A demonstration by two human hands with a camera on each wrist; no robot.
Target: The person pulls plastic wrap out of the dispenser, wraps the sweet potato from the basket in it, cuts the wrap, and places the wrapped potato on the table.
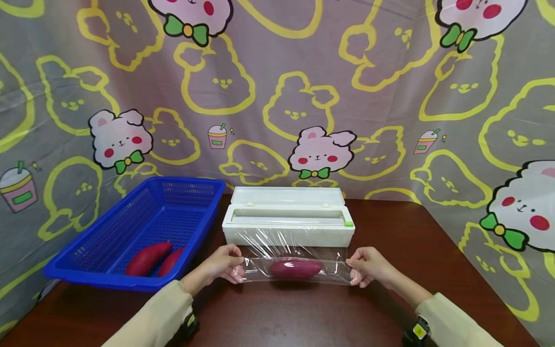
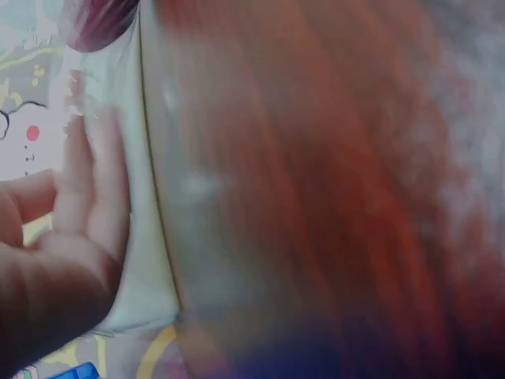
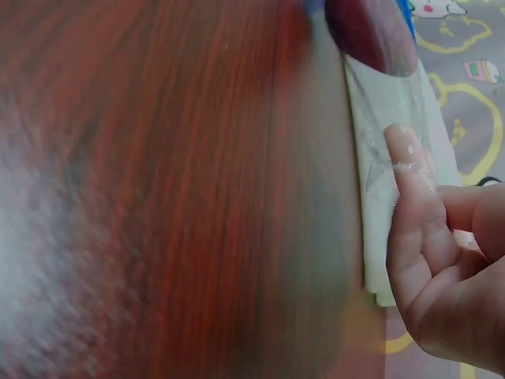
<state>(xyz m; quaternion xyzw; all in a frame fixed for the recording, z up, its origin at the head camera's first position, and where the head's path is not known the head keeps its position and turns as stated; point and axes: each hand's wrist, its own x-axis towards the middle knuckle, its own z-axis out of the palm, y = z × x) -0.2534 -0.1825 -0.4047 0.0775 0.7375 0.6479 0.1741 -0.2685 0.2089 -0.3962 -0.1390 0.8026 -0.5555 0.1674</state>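
Head view shows my left hand [image 1: 227, 264] and right hand [image 1: 368, 266] pinching opposite ends of a clear film [image 1: 257, 271], with a red tuber [image 1: 296, 268] showing through it between my fingers. The film looks light, limp, clingy and easily torn, so I judge its ends best held gently. The tuber seems firm, heavier and smooth, best cupped round its thick middle. Just beyond my fingers sits a white box [image 1: 288, 236].
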